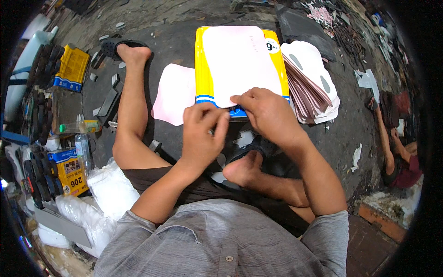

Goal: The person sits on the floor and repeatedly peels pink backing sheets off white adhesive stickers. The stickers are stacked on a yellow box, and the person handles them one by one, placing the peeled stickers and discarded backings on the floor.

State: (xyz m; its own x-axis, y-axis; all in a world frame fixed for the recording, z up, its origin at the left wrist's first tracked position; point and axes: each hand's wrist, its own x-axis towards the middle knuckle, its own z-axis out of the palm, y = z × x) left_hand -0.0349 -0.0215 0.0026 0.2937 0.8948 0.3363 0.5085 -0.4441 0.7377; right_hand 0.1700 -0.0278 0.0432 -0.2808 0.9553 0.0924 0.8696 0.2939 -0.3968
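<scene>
A white sole-shaped sheet (240, 60) lies on a yellow rectangular tin (200, 69) set flat on the dark floor. My right hand (267, 113) presses fingertips on the sheet's near edge. My left hand (203, 131) is beside it with fingers curled at the same edge, pinching at it; what it grips is hidden. A pale pink cut piece (175, 92) lies left of the tin. A stack of white and brown sole-shaped pieces (311, 83) stands to the tin's right.
My bare legs are folded around the tin, one foot (134, 53) on a black sandal. Yellow tins (71, 67), bottles (80, 127) and white plastic bags (110, 189) crowd the left. Another person (399, 147) sits at the right. Scraps litter the far floor.
</scene>
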